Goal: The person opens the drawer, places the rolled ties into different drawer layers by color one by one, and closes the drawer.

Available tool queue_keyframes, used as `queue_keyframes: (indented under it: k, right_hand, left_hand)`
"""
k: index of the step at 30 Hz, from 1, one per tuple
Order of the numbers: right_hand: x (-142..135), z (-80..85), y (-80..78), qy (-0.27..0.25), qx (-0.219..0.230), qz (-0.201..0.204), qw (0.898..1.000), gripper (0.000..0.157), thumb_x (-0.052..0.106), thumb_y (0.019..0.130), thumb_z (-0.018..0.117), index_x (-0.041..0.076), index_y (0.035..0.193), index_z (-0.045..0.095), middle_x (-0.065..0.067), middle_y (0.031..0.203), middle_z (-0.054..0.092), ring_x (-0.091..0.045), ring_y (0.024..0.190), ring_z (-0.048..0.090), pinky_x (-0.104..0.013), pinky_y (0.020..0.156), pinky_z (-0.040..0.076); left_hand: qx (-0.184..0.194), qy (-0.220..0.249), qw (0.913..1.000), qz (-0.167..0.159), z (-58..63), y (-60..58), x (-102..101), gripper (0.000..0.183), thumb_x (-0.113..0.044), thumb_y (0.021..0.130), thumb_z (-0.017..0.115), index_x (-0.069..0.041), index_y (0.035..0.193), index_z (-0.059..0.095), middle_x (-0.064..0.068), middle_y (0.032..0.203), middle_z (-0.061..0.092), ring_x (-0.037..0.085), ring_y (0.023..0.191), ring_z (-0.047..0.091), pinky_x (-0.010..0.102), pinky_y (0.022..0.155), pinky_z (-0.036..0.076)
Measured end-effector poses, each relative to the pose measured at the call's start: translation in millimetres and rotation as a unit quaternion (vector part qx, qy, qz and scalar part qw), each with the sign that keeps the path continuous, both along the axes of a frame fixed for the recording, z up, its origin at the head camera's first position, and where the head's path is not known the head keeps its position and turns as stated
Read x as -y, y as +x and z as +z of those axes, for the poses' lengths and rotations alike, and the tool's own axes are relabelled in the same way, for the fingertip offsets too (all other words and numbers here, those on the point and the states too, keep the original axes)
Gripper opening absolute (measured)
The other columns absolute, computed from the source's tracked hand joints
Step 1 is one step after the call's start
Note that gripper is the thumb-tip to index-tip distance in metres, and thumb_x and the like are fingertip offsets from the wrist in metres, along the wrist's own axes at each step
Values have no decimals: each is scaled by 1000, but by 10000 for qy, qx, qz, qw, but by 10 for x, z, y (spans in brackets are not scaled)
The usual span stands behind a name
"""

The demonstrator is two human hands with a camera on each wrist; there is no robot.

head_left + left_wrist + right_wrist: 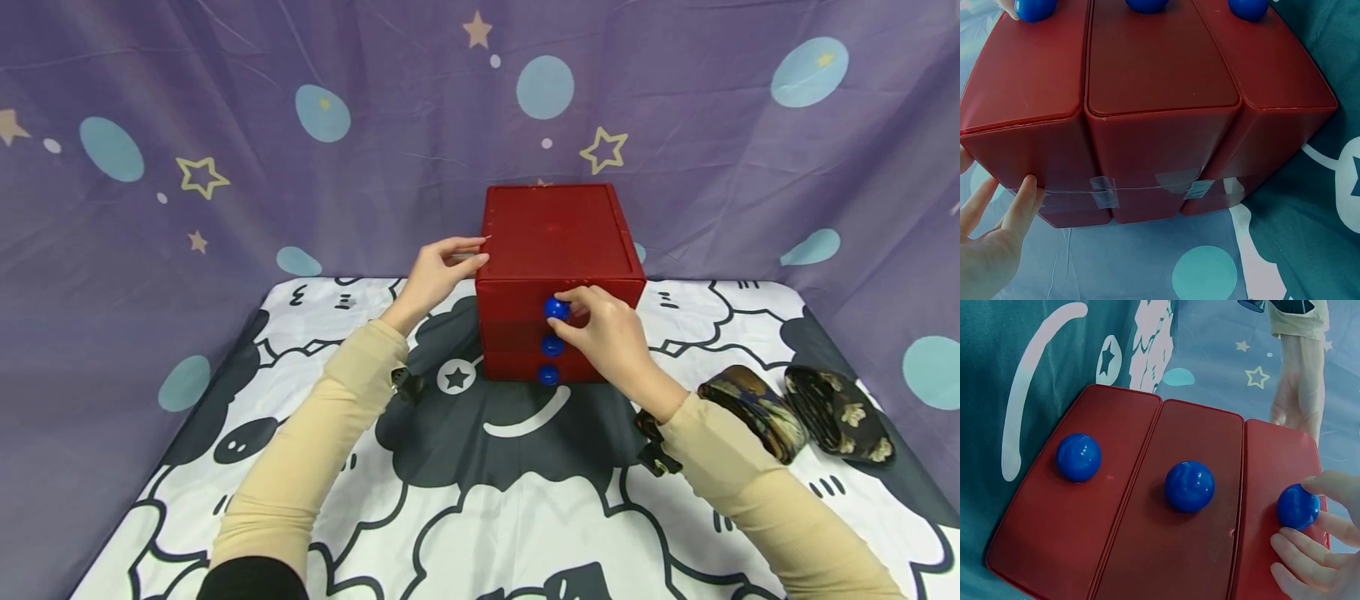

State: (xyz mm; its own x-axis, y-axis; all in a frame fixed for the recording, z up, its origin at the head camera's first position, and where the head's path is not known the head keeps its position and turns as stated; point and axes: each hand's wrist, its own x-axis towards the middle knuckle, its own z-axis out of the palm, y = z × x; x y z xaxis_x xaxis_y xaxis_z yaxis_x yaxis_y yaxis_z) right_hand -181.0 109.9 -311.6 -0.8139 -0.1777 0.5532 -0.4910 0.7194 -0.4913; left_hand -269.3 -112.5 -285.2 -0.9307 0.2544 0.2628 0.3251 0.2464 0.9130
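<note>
A red three-drawer cabinet (pixel 558 233) stands at the back of the table, its drawers stacked and pushed in. Each drawer front carries a round blue knob. My right hand (pixel 611 333) pinches the top blue knob (pixel 1298 507) between thumb and fingers; the middle knob (pixel 1189 486) and bottom knob (pixel 1079 457) are untouched. At the cabinet's left side, my left hand (pixel 438 271) rests its extended fingertips against the upper side wall (pixel 1041 150). Clear tape (pixel 1105 192) runs along that side wall across the drawer seams.
Two folded dark patterned cloth bundles (pixel 753 412), (pixel 838 414) lie on the table to the right, near my right forearm. A cartoon-sheep cloth (pixel 540 533) covers the table. A purple curtain (pixel 420 133) with stars hangs close behind the cabinet.
</note>
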Motion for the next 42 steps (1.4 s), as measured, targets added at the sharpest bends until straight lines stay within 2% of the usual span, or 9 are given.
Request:
queue_keyframes:
  k: [11,24,36,42]
  right_hand:
    - [-6,-3,59,204,-114,-52,9997,34,16,71,75,4,102,65,-9,80,59,-19,69,56,-30,53,49]
    - [-10,-14,144,330,-334,3,9989,35,16,70,76,4,100,65,-8,79,61,-19,68,58,-30,53,51]
    - [7,7,243,444,-507,-65,9977,35,17,68,78,5,98,66,-6,78,63,-16,64,57,-27,49,48]
    - [3,20,291,553,-592,-31,9967,35,19,68,78,6,98,66,-6,80,64,-15,65,58,-26,50,49]
  left_hand:
    - [49,-29,10000,-4,6,5,-4,36,-12,83,62,-1,117,57,18,110,58,23,94,59,28,79,51]
    - [15,-25,10000,38,-16,-13,-2,35,-11,83,62,-1,117,58,17,111,58,22,94,60,28,78,52]
    - [235,91,9997,-51,-7,-3,12,37,-11,83,61,-1,119,56,18,114,57,23,96,59,31,82,50]
    - [82,59,9999,-9,-18,1,4,36,-11,83,62,-2,118,58,16,112,58,21,94,60,28,80,51]
